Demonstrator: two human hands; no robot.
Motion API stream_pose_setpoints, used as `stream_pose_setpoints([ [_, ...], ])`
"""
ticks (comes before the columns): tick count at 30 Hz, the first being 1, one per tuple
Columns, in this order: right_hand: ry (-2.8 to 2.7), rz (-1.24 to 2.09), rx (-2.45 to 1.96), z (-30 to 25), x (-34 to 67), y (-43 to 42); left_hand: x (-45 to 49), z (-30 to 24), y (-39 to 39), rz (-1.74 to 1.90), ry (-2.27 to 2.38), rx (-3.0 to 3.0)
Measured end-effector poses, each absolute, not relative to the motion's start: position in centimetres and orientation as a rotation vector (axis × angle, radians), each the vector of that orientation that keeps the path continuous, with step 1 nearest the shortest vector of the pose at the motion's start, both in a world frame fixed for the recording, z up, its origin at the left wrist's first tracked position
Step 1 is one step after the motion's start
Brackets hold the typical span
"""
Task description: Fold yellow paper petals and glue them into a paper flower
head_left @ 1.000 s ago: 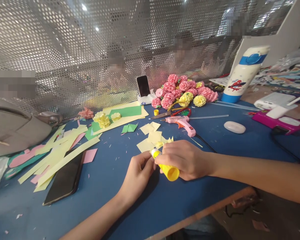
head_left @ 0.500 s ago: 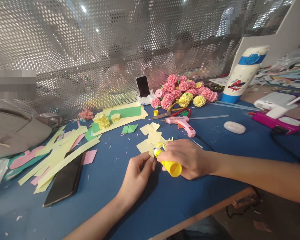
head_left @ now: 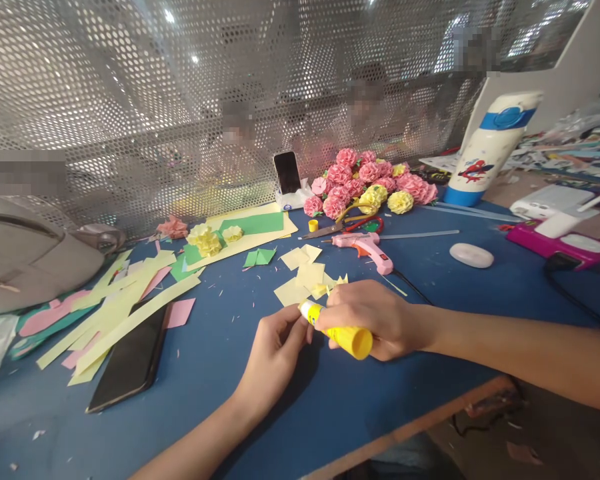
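Above the blue tabletop (head_left: 205,353) — right hand (head_left: 377,317) wrapped round yellow, white-ended glue stick (head_left: 351,339); left hand (head_left: 275,343) pinching paper (head_left: 301,307).

The yellow cylindrical glue stick (head_left: 349,337) sits in the right hand (head_left: 380,317), its tip at a small yellow paper piece (head_left: 301,306) between the fingertips of the left hand (head_left: 274,347). Just beyond both hands, as I see it from here, lie thin yellow paper squares (head_left: 307,274); past the right hand, a pink plastic glue gun (head_left: 374,253), then round pink and yellow paper flowers (head_left: 339,173). Left of the left hand, a flat black phone (head_left: 130,367) lies partly under long yellow paper strips (head_left: 125,313).
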State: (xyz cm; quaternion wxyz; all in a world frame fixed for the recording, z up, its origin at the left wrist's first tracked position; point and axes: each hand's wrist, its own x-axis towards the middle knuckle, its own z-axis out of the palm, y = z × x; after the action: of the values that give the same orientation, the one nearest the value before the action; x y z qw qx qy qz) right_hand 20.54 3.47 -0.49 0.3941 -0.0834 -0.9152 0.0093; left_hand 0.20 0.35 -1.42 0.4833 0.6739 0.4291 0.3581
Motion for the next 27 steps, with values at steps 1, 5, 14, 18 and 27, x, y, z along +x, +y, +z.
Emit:
stream_pose_setpoints([
  [1,-2.333,-0.013,-0.219,-0.4,20.5,3.4,0.2,-1.4,0.3,0.87,1.057,1.662],
  [5,-2.38,-0.151,-0.232,0.0,20.4,3.3,0.3,-1.3,0.1,0.869,1.098,1.71],
  [14,-2.177,-0.039,-0.239,0.4,21.0,2.7,0.2,-0.7,-0.3,0.959,1.09,1.683],
  [18,-1.97,0.032,-0.228,0.9,21.3,2.6,0.1,-0.5,-0.5,1.017,1.002,1.622],
  [27,-2.076,-0.18,-0.21,1.6,21.4,1.7,-0.1,-0.6,-0.8,1.078,0.94,1.684],
])
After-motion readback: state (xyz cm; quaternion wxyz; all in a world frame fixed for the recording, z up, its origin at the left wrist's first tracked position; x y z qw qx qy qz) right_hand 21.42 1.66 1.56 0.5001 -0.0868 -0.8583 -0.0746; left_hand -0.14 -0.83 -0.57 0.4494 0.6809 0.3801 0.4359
